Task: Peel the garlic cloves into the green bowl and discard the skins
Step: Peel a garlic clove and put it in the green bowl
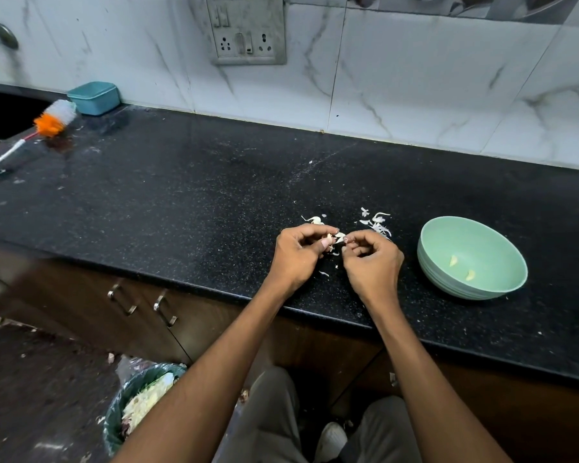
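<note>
Pinching away at the front of the black counter (181,182), both hands are working one garlic clove (337,237) between them. The left hand (296,253) has its fingers curled in, thumb and fingertips clamped on the clove's left end; the right hand (373,260) mirrors it, fingertips nipping the papery edge on the other side. The clove sits just above the counter, right between the two thumbs.

Loose skins (376,222) lie scattered behind the hands, a second little patch (315,219) just left of that, and a few flakes (324,273) under the wrists.

Off to the right, well clear of the hands, stands the green bowl (430,259), and in it two peeled cloves (462,267) resting apart on the bottom.

Down on the floor at lower left, a lined waste bin (114,426) shows pale scraps inside. Far left on the counter: a bottle brush (47,123) with orange and white bristles, and a teal lidded box (94,97) against the marble-tiled wall (415,78), under a switch-and-socket plate (248,31).
</note>
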A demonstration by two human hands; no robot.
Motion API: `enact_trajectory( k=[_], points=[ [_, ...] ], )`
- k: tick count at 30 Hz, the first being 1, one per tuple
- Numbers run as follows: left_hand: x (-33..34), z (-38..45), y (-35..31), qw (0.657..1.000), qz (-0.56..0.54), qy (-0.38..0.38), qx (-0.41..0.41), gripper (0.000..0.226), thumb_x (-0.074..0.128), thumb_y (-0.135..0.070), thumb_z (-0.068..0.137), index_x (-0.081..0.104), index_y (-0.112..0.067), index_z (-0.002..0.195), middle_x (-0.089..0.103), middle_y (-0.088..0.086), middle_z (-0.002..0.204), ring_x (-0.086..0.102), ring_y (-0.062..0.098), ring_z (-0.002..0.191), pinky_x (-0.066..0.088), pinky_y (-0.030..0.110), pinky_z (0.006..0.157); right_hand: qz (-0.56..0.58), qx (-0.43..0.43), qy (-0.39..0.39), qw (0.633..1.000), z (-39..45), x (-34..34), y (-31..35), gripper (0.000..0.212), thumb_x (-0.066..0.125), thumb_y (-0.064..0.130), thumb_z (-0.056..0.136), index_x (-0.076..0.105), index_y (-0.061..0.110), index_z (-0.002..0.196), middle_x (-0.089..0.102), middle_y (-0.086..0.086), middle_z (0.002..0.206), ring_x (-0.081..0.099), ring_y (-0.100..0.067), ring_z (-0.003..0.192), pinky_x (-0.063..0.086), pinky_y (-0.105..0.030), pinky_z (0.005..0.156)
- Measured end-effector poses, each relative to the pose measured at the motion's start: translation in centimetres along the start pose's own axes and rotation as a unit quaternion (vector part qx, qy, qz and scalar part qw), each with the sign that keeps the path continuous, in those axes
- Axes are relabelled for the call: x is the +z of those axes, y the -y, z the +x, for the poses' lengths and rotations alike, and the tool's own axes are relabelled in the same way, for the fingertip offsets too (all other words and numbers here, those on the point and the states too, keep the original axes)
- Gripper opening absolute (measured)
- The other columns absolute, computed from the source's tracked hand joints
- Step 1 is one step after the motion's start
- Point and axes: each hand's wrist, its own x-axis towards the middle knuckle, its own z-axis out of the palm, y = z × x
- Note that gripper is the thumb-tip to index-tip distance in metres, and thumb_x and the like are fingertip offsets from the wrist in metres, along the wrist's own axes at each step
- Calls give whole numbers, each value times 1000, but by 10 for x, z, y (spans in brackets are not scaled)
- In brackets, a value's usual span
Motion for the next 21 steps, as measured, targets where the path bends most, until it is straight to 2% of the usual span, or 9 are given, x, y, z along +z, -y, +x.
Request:
enact_trajectory(
  k=[3, 6, 10, 13, 16, 21],
  points=[
    [0, -1, -1, 1000, 0, 2, 5, 20, 69, 1, 91, 80, -13, 101, 78, 4, 97, 70, 15, 88, 55, 29, 80, 2, -21, -3, 1000, 0, -1, 0, 30, 73, -6, 77, 81, 20, 89, 72, 5, 87, 65, -7, 70, 53, -17, 72],
    [-1, -1, 0, 1000, 9, 7, 17, 21, 69, 2, 90, 80, -12, 102, 78, 2, 101, 73, 18, 99, 57, 35, 92, 18, -38, 4, 999, 0, -3, 3, 22, 77, -3, 80, 82, 17, 88, 72, 5, 89, 65, -7, 75, 48, -11, 72],
    [0, 1, 2, 999, 42, 4, 31, 25, 70, 4, 89, 81, -14, 103, 77, -1, 102, 73, 16, 100, 57, 42, 97, 34, -48, 19, 998, -3, -3, 4, 15, 79, 0, 81, 82, 14, 85, 74, 1, 81, 65, -12, 65, 48, -13, 63],
    [1, 1, 5, 996, 74, 10, 38, 27, 70, 1, 89, 81, -17, 105, 76, -3, 102, 72, 14, 101, 57, 43, 96, 34, -60, 21, 997, -4, -3, 2, 12, 81, 5, 82, 83, 16, 84, 71, 0, 73, 60, -9, 56, 42, -14, 55],
    [1, 1, 6, 995, 89, 16, 41, 26, 68, 1, 90, 81, -16, 106, 76, -3, 102, 72, 13, 101, 58, 42, 96, 33, -62, 22, 997, -4, -2, 0, 9, 81, 8, 82, 83, 17, 83, 68, -1, 68, 50, -4, 48, 34, -12, 50],
    [2, 1, 5, 993, 105, 17, 44, 25, 68, 3, 90, 81, -12, 106, 75, -1, 100, 72, 12, 98, 58, 35, 94, 19, -57, 23, 998, -4, -2, -1, 10, 80, 8, 80, 83, 18, 82, 69, 0, 67, 49, -4, 45, 36, -15, 49]
  ],
)
